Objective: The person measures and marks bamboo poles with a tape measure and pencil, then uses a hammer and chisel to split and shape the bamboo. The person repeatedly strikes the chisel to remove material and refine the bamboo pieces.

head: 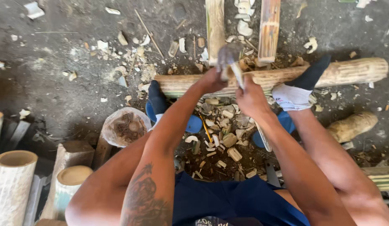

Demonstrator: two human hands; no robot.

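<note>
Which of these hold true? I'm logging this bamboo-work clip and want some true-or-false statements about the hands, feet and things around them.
1. Both feet rest on the long bamboo pole lying crosswise. True.
2. The left hand holds a saw. False: it holds a blurred tool that I cannot identify.
3. The right hand holds a pale strip against the pole. True.
4. The ground is swept clean. False: bamboo chips litter it.
5. Cut bamboo sections stand upright at lower left. True.

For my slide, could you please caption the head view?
Both hands, left hand and right hand, work a blurred tool against a bamboo pole amid chips.
</note>
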